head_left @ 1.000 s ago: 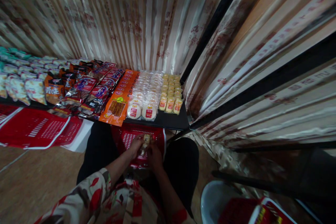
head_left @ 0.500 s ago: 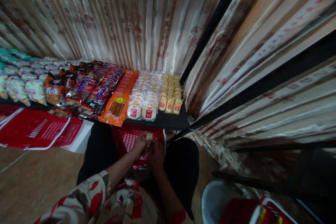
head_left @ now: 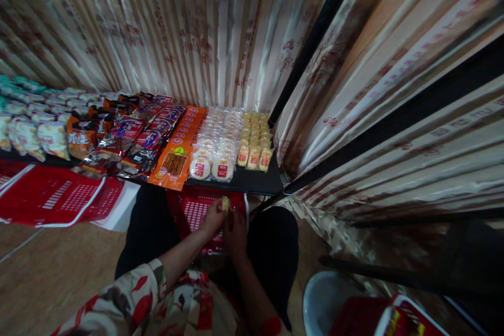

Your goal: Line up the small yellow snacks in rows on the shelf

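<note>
Both my hands meet over a red plastic basket [head_left: 192, 210] on my lap. My left hand [head_left: 213, 219] and my right hand [head_left: 235, 230] are closed together on a small yellowish snack packet [head_left: 226, 203] that sticks up between the fingers. Just beyond the basket, a low black shelf [head_left: 255, 181] carries rows of small yellow packets [head_left: 255, 142], round white wrapped cakes [head_left: 214, 152], orange flat packs [head_left: 181, 142] and dark red bags [head_left: 137, 131].
Striped satin curtains hang behind and to the right of the shelf, with black shelf frames [head_left: 315, 42] running between them. Folded red baskets [head_left: 55, 197] lie at the left. A white stool [head_left: 326, 299] and another red basket [head_left: 389, 317] stand at the lower right.
My hands have lifted slightly, and the packet between them now stands more upright. The view has shifted a little.
</note>
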### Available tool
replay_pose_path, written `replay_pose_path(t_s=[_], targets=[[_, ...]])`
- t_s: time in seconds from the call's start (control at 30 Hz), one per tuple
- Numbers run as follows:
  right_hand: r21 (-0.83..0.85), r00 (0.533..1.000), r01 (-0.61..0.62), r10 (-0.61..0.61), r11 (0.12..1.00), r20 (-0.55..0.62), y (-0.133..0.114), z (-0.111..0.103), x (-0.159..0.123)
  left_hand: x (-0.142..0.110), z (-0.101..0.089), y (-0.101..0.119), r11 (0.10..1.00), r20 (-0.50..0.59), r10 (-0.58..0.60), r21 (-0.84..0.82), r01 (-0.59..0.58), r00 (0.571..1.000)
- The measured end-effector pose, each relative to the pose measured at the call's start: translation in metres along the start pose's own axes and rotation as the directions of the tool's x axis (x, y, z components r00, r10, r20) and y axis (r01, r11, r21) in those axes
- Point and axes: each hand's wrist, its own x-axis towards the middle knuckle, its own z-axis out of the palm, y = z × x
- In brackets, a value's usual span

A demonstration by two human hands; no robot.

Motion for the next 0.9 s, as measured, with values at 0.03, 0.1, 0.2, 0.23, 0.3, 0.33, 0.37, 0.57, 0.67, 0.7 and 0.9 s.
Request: replay_pose_path(t_s=[0.03, 0.1, 0.2, 0.23, 0.3, 0.33, 0.37, 0.57, 0.67, 0.7, 0.9], targets=[[0.012, 1.000, -0.023, 0.023, 1.000, 0.005, -0.002, -0.001, 0.000, 0.000, 0.001, 0.000, 1.000, 0.002, 0.009, 0.006, -0.009, 1.000], [0.037, 0.997, -0.074, 0.073, 0.997, 0.012, -0.005, -0.004, 0.001, 0.000, 0.003, 0.000, 1.000, 0.024, 0.021, 0.001, -0.021, 1.000], [0.094, 0.991, -0.134, 0.132, 0.986, 0.027, -0.008, -0.008, 0.002, 0.002, 0.004, -0.001, 0.999, 0.060, 0.044, 0.024, -0.046, 0.997], [0.113, 0.988, -0.151, 0.148, 0.982, 0.033, -0.008, -0.009, 0.002, 0.003, 0.005, -0.001, 0.998, 0.061, 0.052, 0.043, -0.055, 0.997], [0.148, 0.983, -0.183, 0.179, 0.972, 0.037, -0.008, -0.010, 0.003, 0.005, 0.005, -0.002, 0.995, 0.068, 0.060, 0.077, -0.065, 0.996], [0.164, 0.980, -0.199, 0.196, 0.966, 0.036, -0.008, -0.012, 0.002, 0.006, 0.005, -0.003, 0.995, 0.076, 0.058, 0.082, -0.064, 0.995], [0.182, 0.976, -0.216, 0.214, 0.959, 0.033, -0.008, -0.013, 0.002, 0.006, 0.005, -0.004, 0.995, 0.083, 0.054, 0.081, -0.061, 0.995], [0.251, 0.955, -0.295, 0.292, 0.922, 0.050, -0.010, -0.020, 0.001, 0.005, 0.005, -0.006, 0.998, 0.075, -0.012, 0.058, 0.008, 0.997], [0.253, 0.936, -0.351, 0.348, 0.902, 0.057, -0.009, -0.020, 0.001, 0.004, 0.006, -0.004, 0.999, 0.059, -0.005, 0.053, 0.002, 0.998], [0.257, 0.933, -0.357, 0.357, 0.898, 0.048, -0.008, -0.020, 0.001, 0.004, 0.006, -0.004, 0.998, 0.054, 0.006, 0.059, -0.009, 0.999], [0.327, 0.934, -0.316, 0.353, 0.890, -0.059, -0.008, -0.026, -0.001, 0.006, 0.005, 0.000, 0.983, 0.060, 0.070, 0.167, -0.079, 0.996]])
